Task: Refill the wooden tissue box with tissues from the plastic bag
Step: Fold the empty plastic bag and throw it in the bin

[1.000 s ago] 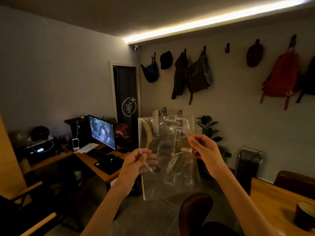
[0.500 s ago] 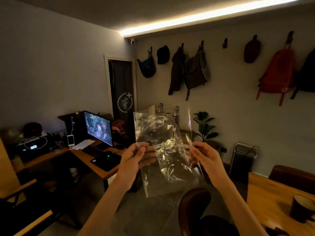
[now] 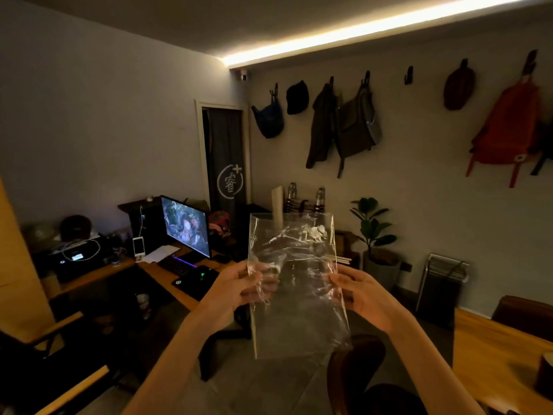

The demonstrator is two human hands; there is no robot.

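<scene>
Left hand [image 3: 236, 287] and right hand [image 3: 363, 296] pinching plastic bag [image 3: 294, 283] edges, upright

A person's left hand [image 3: 235, 290] and right hand [image 3: 366, 298], both ungloved, on bare forearms [image 3: 185, 354] uncovered to the picture's lower edge.

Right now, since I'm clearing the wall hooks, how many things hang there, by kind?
Bags: 3 (blue bag, grey bag, orange backpack)
Jacket: 1
Black cap: 1
Brown rounded piece, kind unclear: 1
Dark piece cut off at the right edge: 1
Total: 7
</scene>
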